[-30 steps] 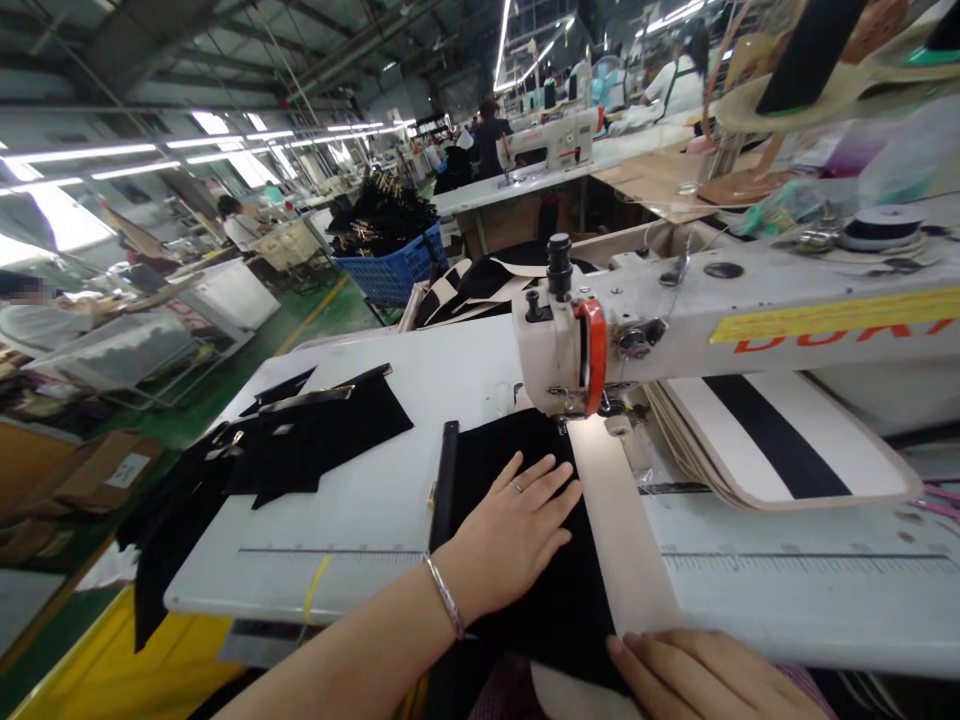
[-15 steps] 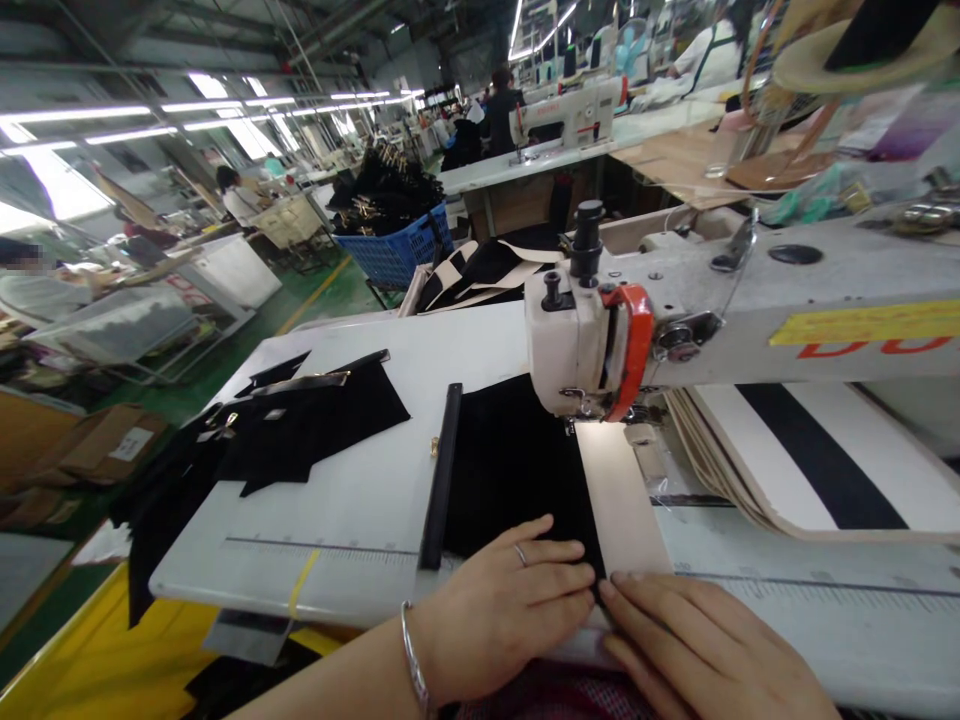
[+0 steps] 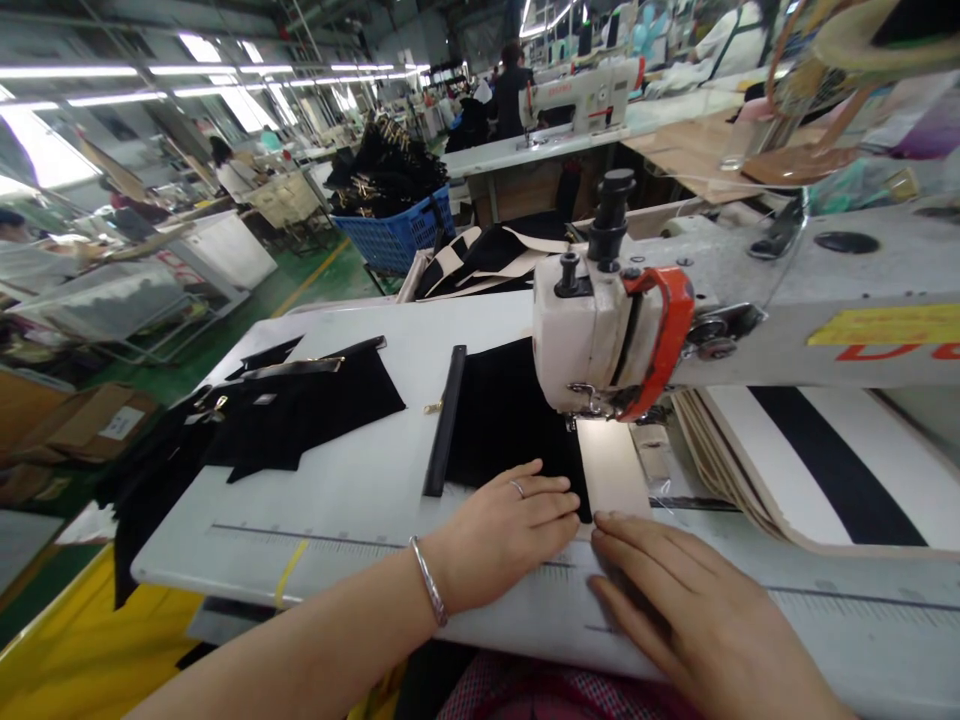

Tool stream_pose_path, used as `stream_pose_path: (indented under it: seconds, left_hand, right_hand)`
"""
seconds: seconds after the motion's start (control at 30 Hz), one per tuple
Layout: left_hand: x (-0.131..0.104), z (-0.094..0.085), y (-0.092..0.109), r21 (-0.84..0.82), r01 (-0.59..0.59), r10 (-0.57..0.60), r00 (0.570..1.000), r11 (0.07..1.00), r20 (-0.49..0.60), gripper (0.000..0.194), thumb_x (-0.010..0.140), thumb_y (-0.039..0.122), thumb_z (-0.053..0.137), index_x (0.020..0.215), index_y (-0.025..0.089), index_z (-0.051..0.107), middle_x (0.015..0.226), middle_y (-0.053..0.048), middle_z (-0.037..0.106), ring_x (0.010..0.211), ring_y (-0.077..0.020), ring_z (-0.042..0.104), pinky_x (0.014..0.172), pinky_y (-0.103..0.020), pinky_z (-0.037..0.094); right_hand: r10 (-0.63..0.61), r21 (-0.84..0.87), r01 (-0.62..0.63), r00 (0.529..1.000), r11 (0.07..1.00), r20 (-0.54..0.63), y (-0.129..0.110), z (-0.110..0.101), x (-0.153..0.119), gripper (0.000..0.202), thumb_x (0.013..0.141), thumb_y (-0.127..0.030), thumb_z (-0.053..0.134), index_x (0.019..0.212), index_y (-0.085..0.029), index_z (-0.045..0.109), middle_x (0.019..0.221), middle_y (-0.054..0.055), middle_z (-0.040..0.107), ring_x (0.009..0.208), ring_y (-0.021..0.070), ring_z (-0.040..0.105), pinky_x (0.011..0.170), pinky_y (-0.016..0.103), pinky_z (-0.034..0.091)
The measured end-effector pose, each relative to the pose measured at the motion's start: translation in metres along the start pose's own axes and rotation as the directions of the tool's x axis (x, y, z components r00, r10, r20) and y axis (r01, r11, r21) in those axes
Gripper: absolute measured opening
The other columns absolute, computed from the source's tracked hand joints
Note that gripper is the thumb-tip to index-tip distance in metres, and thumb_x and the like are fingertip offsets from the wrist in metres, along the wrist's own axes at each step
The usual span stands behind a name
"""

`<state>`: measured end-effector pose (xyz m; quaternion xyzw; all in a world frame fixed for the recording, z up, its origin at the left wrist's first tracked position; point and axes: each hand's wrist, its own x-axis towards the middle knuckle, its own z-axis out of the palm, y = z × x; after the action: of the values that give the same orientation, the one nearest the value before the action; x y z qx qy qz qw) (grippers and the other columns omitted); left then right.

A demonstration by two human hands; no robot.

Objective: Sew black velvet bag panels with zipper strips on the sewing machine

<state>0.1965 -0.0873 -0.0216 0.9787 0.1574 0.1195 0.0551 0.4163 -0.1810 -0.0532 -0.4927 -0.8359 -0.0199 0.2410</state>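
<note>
Under the sewing machine head (image 3: 581,340) lies a black fabric panel (image 3: 502,410) with a dark zipper strip (image 3: 446,420) along its left edge. A cream strip (image 3: 615,465) adjoins the panel's right edge. My left hand (image 3: 510,530), with a ring and a bracelet, rests flat on the panel's lower part, fingers extended. My right hand (image 3: 682,590) lies with fingers stretched out, its fingertips at the near end of the cream strip, close to my left fingertips. Neither hand wraps round anything.
Black pieces with zippers (image 3: 300,410) are spread on the table's left side. Cream panels with a black stripe (image 3: 832,460) are stacked at right. A blue basket (image 3: 394,235) full of black items stands behind the table. Other people sit farther back.
Both hands and the black panel with its cream strip have moved forward, toward the machine head. The camera view has shifted slightly.
</note>
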Motion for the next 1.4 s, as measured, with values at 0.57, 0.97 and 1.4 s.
stream_pose_path:
  seconds: [0.57,0.97,1.4]
  left_hand:
    - [0.032,0.006,-0.047,0.08,0.049,-0.051,0.998,0.996,0.025,0.022,0.095,0.014,0.046,0.112,0.014,0.059,0.124,-0.008,0.061,0.122,-0.0197,0.053,0.109,-0.039,0.041]
    - [0.047,0.01,-0.068,0.034,0.175,-0.176,0.984,0.984,0.015,0.022,0.092,0.013,0.053,0.111,0.017,0.063,0.114,-0.006,0.066,0.111,-0.0195,0.058,0.101,-0.035,0.044]
    - [0.047,0.014,-0.068,0.027,0.214,-0.213,0.977,0.977,-0.028,0.018,0.093,0.016,0.053,0.107,0.018,0.064,0.113,-0.004,0.066,0.107,-0.018,0.06,0.098,-0.033,0.047]
  right_hand:
    - [0.058,-0.034,-0.057,0.997,0.998,0.045,0.027,0.004,0.045,0.037,0.09,-0.035,0.053,0.122,-0.017,0.058,0.121,0.006,0.061,0.111,0.0213,0.055,0.099,0.04,0.047]
    - [0.123,-0.137,-0.109,0.987,0.985,0.101,0.037,0.012,0.062,0.046,0.092,-0.042,0.046,0.13,-0.017,0.054,0.131,0.007,0.057,0.099,0.0252,0.059,0.089,0.044,0.05]
    - [0.126,-0.091,-0.118,0.989,0.989,0.079,0.036,0.016,0.061,0.046,0.092,-0.037,0.046,0.131,-0.014,0.053,0.128,0.012,0.057,0.106,0.0261,0.057,0.092,0.044,0.049]
